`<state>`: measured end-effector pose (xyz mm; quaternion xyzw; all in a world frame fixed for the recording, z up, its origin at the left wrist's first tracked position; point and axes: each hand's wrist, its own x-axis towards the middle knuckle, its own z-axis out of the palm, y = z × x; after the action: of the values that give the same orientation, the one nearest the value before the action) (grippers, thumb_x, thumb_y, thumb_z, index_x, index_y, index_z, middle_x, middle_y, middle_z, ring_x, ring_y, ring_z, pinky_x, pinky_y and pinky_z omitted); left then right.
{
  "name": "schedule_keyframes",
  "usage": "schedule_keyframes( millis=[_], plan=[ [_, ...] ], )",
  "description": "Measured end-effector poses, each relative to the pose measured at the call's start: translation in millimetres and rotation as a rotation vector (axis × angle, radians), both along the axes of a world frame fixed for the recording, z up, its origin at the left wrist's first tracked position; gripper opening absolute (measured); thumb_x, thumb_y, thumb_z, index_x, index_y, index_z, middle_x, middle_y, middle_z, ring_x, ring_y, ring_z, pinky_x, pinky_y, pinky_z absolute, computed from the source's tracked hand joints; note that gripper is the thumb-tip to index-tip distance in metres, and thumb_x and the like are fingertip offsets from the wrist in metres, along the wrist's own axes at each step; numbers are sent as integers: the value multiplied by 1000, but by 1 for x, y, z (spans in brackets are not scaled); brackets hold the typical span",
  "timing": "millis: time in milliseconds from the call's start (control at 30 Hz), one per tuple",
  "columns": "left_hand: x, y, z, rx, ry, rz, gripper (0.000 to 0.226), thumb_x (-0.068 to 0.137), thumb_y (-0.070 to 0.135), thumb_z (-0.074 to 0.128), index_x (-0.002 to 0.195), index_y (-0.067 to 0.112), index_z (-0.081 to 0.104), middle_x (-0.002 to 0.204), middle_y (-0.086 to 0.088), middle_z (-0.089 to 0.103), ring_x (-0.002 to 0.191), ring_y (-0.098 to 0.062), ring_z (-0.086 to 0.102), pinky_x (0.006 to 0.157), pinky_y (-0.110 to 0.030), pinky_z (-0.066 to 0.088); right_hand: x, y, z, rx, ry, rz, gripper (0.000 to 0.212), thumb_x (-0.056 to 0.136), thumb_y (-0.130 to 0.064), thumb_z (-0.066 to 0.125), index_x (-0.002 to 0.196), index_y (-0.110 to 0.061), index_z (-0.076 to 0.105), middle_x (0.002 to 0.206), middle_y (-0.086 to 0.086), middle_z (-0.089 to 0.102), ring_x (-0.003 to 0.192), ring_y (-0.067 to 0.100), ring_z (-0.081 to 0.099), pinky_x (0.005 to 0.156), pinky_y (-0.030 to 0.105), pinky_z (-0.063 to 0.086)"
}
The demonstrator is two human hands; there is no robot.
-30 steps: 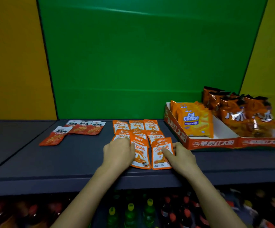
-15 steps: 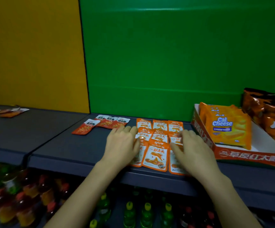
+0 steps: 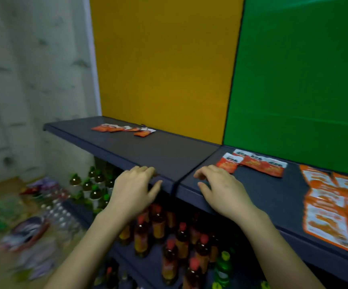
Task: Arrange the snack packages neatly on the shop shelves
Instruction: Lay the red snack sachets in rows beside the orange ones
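My left hand hovers at the front edge of the dark shelf, fingers loosely curled, holding nothing. My right hand is over the neighbouring shelf section, also empty with relaxed fingers. Just beyond its fingertips lie red-and-white snack packets in a loose overlapping row. Orange-and-white snack packets lie in tidy rows at the far right, apart from both hands. A second scattered group of red packets lies at the back of the left shelf section.
Bottles of orange and green drink fill the shelf below. Loose packages and bottles lie blurred on the floor at the left. A yellow panel and a green panel back the shelf.
The view has swung left. Both hands left the orange packets and moved left to the seam between the shelf sections, holding nothing. The box of cheese snacks is out of view.
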<state>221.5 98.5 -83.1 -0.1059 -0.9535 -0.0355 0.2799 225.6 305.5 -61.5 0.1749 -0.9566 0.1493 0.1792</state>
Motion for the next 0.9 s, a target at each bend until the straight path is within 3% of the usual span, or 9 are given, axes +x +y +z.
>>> schedule_keyframes(
  millis=[133, 433, 700, 900],
  plan=[
    [-19, -90, -2, 7, 15, 53, 38, 79, 47, 39, 73, 18, 63, 65, 4, 63, 64, -21, 64, 47, -23, 32, -40, -84, 0, -21, -35, 17, 26, 96, -29, 43, 121, -27, 52, 124, -8, 54, 119, 16, 47, 88, 30, 41],
    [-69, -239, -11, 61, 34, 39, 28, 81, 45, 51, 85, 22, 66, 81, 5, 68, 80, -21, 66, 54, -28, 43, -127, -226, 1, -146, -154, -77, 24, 95, -30, 46, 116, -26, 56, 118, -7, 58, 111, 19, 54, 79, 29, 39],
    [-159, -291, -7, 167, 45, 32, 29, 91, 45, 46, 101, 22, 61, 104, 7, 64, 102, -14, 57, 71, -28, 40, -236, -276, 12, -86, -321, -249, 31, 94, -37, 47, 119, -22, 57, 129, 5, 55, 118, 28, 51, 92, 37, 43],
    [-259, -314, 4, 255, 4, 75, 31, 90, 43, 50, 102, 17, 60, 106, -1, 64, 107, -21, 56, 77, -32, 43, -328, -279, 16, -149, -284, -454, 40, 90, -45, 49, 116, -15, 58, 122, 9, 57, 110, 30, 54, 76, 34, 41]
  ],
)
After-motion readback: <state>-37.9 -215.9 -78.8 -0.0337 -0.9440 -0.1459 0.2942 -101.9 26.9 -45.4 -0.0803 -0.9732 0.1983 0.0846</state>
